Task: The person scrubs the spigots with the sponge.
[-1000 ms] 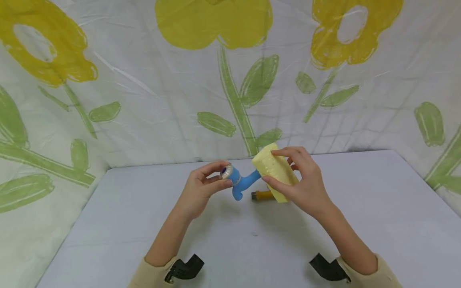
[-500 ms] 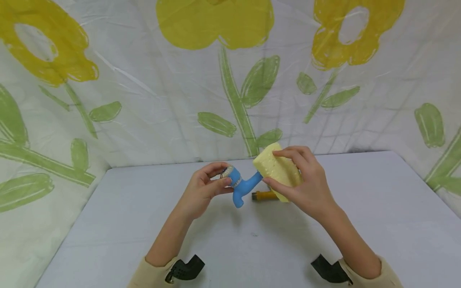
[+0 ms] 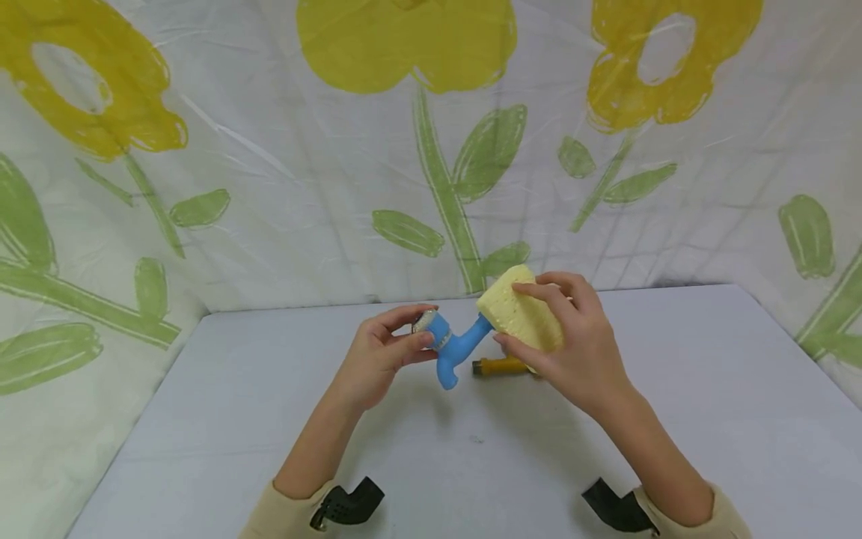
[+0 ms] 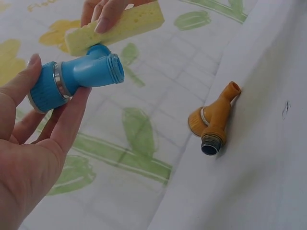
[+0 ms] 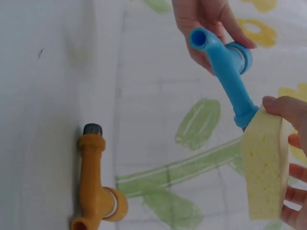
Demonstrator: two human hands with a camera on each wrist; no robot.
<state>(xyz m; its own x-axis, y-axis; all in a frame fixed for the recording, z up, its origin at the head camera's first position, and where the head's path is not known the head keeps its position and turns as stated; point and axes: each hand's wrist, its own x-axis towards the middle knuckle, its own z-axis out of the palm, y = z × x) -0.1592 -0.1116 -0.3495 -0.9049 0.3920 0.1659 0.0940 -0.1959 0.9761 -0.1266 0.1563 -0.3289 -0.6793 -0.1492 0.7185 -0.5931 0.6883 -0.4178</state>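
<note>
My left hand (image 3: 373, 355) holds a blue plastic faucet (image 3: 461, 347) by its round ribbed knob, thumb on the near side. The faucet is raised over the table, its curved spout pointing down and its pipe end up to the right. A pale yellow sponge (image 3: 518, 311) is gripped between thumb and fingers of my right hand (image 3: 582, 348). In the right wrist view the sponge (image 5: 263, 167) meets the faucet's pipe end (image 5: 245, 117) and covers its tip. Seen from the left wrist, the spout and silver ring of the blue faucet (image 4: 93, 72) show.
An orange faucet (image 3: 497, 366) of the same shape lies on the white table (image 3: 236, 404), below and behind the sponge. The table's back edge meets a white cloth backdrop (image 3: 303, 187) painted with yellow flowers. Black wrist mounts (image 3: 349, 503) sit at both sleeves.
My left hand has turned the blue faucet, so its spout hangs lower and the knob's face has turned away. The sponge has tilted and shifted slightly right, showing more of the orange faucet.
</note>
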